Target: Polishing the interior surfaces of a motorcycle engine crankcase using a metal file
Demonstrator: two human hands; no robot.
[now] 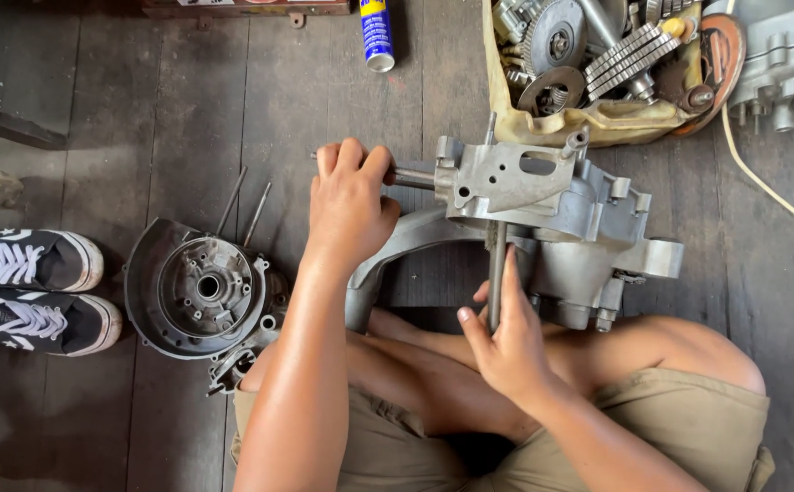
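A grey cast-metal engine casing (556, 214) lies on the dark wooden floor in front of my crossed legs. My left hand (349, 202) is wrapped around a long metal stud (412, 177) that sticks out of the casing's left side. My right hand (506, 339) grips a second long stud (497, 273) that points from the casing towards me. Both studs are seated in the casing.
A round engine cover part (198, 290) lies left of my knee, with two loose rods (244, 208) beyond it. A yellow tub (597, 120) of gears and metal parts stands at the back right. A blue spray can (376, 34), black-and-white shoes (37, 290), another casing (793, 55) and a white cable (766, 182) lie around.
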